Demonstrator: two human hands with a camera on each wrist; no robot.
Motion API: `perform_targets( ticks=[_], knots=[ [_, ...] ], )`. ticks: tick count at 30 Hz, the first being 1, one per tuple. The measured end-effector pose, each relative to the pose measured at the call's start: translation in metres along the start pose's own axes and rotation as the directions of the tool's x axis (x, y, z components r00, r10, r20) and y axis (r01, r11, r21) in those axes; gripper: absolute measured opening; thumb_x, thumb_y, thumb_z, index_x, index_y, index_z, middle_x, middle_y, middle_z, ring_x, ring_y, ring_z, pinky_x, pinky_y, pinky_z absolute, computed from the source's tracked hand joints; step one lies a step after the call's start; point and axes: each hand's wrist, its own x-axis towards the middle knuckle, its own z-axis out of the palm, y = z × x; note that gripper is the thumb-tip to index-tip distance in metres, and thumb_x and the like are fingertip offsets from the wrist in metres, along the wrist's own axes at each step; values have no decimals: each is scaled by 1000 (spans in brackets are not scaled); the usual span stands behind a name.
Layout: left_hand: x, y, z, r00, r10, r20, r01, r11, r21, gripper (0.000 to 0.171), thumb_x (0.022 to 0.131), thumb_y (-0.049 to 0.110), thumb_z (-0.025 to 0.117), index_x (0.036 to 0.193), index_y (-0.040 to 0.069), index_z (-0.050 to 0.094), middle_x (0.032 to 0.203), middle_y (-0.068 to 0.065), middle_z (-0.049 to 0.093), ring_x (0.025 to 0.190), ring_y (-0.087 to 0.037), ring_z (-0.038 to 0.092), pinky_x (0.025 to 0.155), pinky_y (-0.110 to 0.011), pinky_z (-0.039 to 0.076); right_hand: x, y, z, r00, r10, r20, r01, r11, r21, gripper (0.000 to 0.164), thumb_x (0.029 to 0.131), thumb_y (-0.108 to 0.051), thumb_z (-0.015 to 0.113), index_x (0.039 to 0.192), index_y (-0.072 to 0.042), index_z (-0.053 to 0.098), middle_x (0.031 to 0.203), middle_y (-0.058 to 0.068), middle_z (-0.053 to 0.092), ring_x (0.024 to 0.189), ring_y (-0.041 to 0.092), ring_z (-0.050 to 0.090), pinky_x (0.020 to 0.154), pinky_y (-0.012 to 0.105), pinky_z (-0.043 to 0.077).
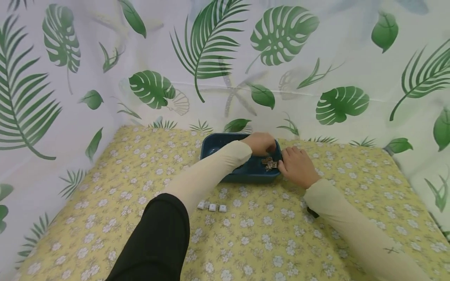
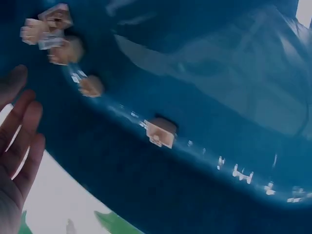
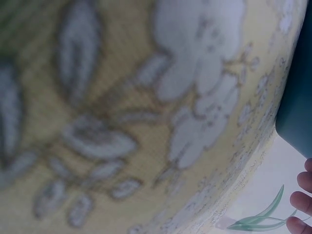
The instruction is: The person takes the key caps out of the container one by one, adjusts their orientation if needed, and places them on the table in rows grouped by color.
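- the left hand (image 1: 261,143) reaches into the blue tray (image 1: 251,178), over its right half, just above the middle of the head frame.
- in the left wrist view, its fingers lie fairly straight and slightly spread at the left edge, the thumb near them.
- the small brown pieces (image 1: 270,164) lie in the right end of the tray, just below the left hand in the head frame.
- the left wrist view shows some of them bunched at upper left, slightly blurred, one just below that bunch and another apart near the middle.
- the right hand (image 1: 299,166) touches the right end of the tray, right of centre in the head frame; whether it pinches the rim, i cannot tell.
- a short row of small white pieces (image 1: 212,207) sits on the yellow flowered worktop (image 1: 246,242), below the tray in the frame.
- a black sleeve (image 1: 154,234) covers the left arm at the lower left.
- a white cloth (image 1: 225,47) with green leaves hangs across the top.
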Motion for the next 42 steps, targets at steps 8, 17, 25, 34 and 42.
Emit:
perform_targets(
  ticks=[8, 17, 25, 34, 42],
  knots=[
    [12, 1, 17, 997, -33, 72, 37, 998, -51, 9, 90, 21, 64, 84, 18, 71, 84, 3, 69, 73, -10, 59, 69, -24, 48, 0, -4, 2, 1000, 11, 27, -11, 1000, 10, 22, 91, -18, 48, 87, 2, 55, 85, 20, 56, 77, 35, 52, 66, 48, 43],
    [23, -1, 34, 993, -28, 117, 32, 999, -34, 9, 85, 26, 70, 93, 23, 71, 93, 9, 69, 84, -6, 63, 80, -23, 51, 1, -6, 0, 998, 18, 68, -18, 1000, 1, 28, 95, -21, 42, 94, 3, 57, 91, 20, 58, 82, 34, 54, 69, 47, 43],
    [18, -3, 29, 994, 1, 106, 1, 1000, -18, 9, 84, 26, 71, 90, 21, 69, 90, 7, 68, 80, -7, 61, 75, -23, 50, 2, -5, 0, 999, 10, 47, -10, 1000, 3, 27, 94, -21, 44, 94, 3, 56, 90, 19, 57, 80, 33, 53, 67, 46, 41],
    [0, -8, 8, 998, 20, 53, -16, 996, -86, 12, 85, 21, 70, 97, 17, 68, 96, 3, 67, 85, -10, 60, 77, -25, 50, 1, -5, -2, 999, 12, 45, -12, 1000, 3, 24, 93, -19, 47, 93, 3, 56, 89, 19, 57, 80, 34, 53, 67, 47, 42],
    [-28, -15, -16, 1000, -5, 16, 6, 997, -73, 26, 86, 25, 69, 109, 12, 67, 102, 0, 65, 91, -12, 60, 82, -26, 50, 1, 0, 1, 997, 28, 72, -28, 1000, -7, 24, 92, -19, 48, 94, 3, 56, 89, 19, 57, 81, 33, 53, 69, 47, 42]
  ],
)
